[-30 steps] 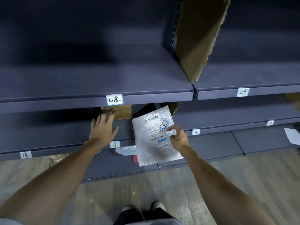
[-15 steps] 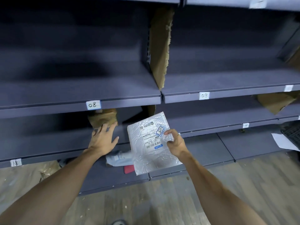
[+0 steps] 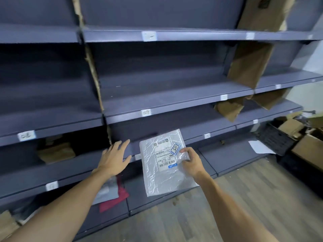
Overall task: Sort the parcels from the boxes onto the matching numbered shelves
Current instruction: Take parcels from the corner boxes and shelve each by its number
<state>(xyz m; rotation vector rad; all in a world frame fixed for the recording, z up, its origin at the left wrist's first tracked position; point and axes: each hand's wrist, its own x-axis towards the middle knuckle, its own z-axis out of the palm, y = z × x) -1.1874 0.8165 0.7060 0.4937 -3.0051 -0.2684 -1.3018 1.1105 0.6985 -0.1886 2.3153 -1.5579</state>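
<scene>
My right hand [image 3: 191, 162] pinches the right edge of a flat silvery plastic parcel [image 3: 162, 173]. The parcel carries a white shipping label and a blue-edged sticker [image 3: 174, 148] with a handwritten number, seen upside down. It hangs in front of the lower shelves. My left hand [image 3: 114, 158] is spread open, fingers apart, resting against the front of a dark blue shelf [image 3: 73, 170] just left of the parcel. The shelf tags [image 3: 146, 112] are blurred and unreadable.
Dark blue shelving fills the view, split by torn cardboard dividers [image 3: 248, 65]. A grey parcel and a red parcel [image 3: 115, 198] lie on the bottom shelf. A brown packet [image 3: 56, 152] sits on the left shelf. A black crate [image 3: 277, 138] and cardboard boxes [image 3: 307, 145] stand at right on the wooden floor.
The view has swung to the right and upward, bringing higher shelves and the crate into sight. Both hands kept their pose; the parcel stays in my right hand.
</scene>
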